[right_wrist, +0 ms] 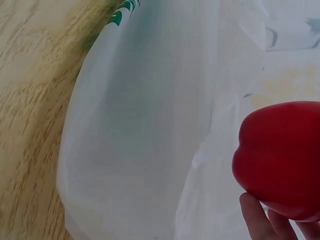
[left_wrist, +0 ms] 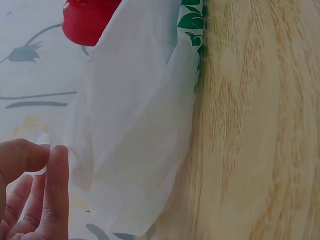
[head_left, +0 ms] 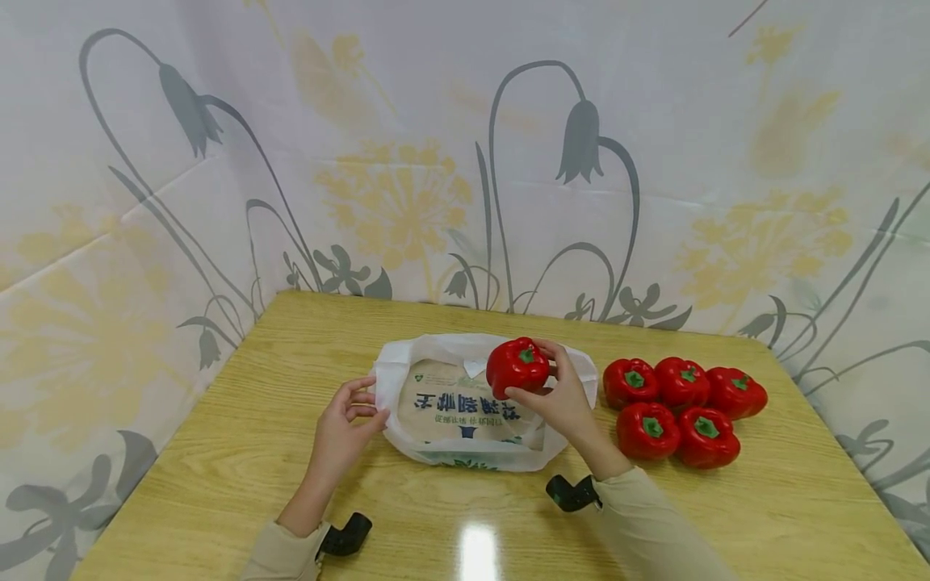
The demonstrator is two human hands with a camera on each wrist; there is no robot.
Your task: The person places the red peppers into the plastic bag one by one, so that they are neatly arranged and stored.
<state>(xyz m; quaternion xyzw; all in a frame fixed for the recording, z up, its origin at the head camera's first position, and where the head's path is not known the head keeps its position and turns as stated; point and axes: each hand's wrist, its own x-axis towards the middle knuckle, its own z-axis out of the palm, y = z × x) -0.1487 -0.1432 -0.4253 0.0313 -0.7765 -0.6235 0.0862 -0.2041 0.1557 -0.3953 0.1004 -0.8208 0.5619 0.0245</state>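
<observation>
A white plastic bag [head_left: 395,387] with green leaf print stands on the wooden table, its mouth spread wide and facing up. Through the mouth, printed characters show on the bag's inner side. My left hand [head_left: 347,428] pinches the bag's left rim between thumb and fingers, which the left wrist view shows close up. Over the right part of the mouth, my right hand [head_left: 559,395] grips a red bell pepper [head_left: 517,367] with a green stem. In the right wrist view the pepper [right_wrist: 282,160] sits above the fingers, beside the bag's side wall.
Several more red bell peppers [head_left: 679,411] lie in two rows on the table right of the bag. A flower-patterned cloth [head_left: 436,161] hangs behind the table [head_left: 305,339] and along its sides. Black wrist mounts [head_left: 570,492] sit at both sleeves.
</observation>
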